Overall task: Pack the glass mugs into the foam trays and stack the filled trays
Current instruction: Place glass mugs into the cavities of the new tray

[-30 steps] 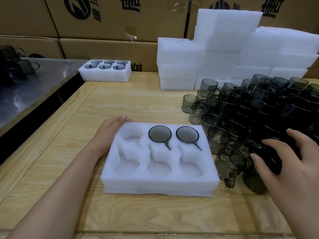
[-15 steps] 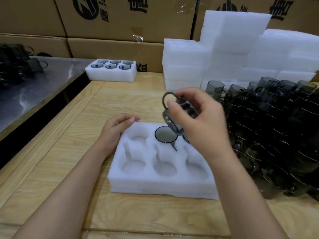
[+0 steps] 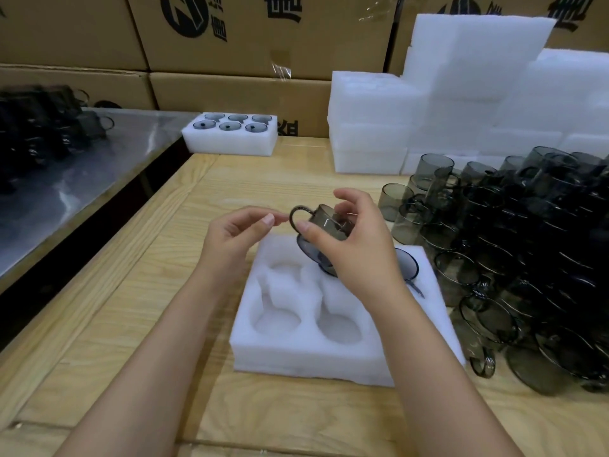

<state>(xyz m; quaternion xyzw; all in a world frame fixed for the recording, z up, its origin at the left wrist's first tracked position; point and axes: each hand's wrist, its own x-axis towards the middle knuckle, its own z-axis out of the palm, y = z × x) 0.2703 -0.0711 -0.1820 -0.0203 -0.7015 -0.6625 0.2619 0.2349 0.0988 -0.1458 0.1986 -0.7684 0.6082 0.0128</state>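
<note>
Holding what, the right hand (image 3: 349, 249)?

A smoky glass mug (image 3: 326, 222). Thumb and fingers are curled round its body. It is tipped on its side in the air, its loop handle pointing left.

And where is that, over the table?

Above the back row of the foam tray (image 3: 296, 354), which lies flat on the wooden table (image 3: 131, 324) right in front of the person.

What about the left hand (image 3: 230, 235)?

Raised just beside the mug, fingers curled, fingertips close to the handle. Whether they touch it I cannot tell. The two hands are close together over the tray's back edge.

Anything seated in the tray?

Two in the back row: a middle mug (image 3: 313, 258), partly hidden by the right hand, and a corner mug (image 3: 408, 265) in the right pocket. The near-side pockets that I can see show bare white foam.

Where do the loose ones stand?

A dense crowd of loose mugs (image 3: 527, 258) covers the table just right of the tray, some upright, some lying over.

And farther back?

A filled tray (image 3: 230, 140) with six mugs sits at the table's far left corner. Stacks of white foam (image 3: 445, 103) rise to its right, against cardboard boxes (image 3: 247, 37). On the left, a steel table (image 3: 82, 179) carries more dark mugs (image 3: 39, 127).
</note>
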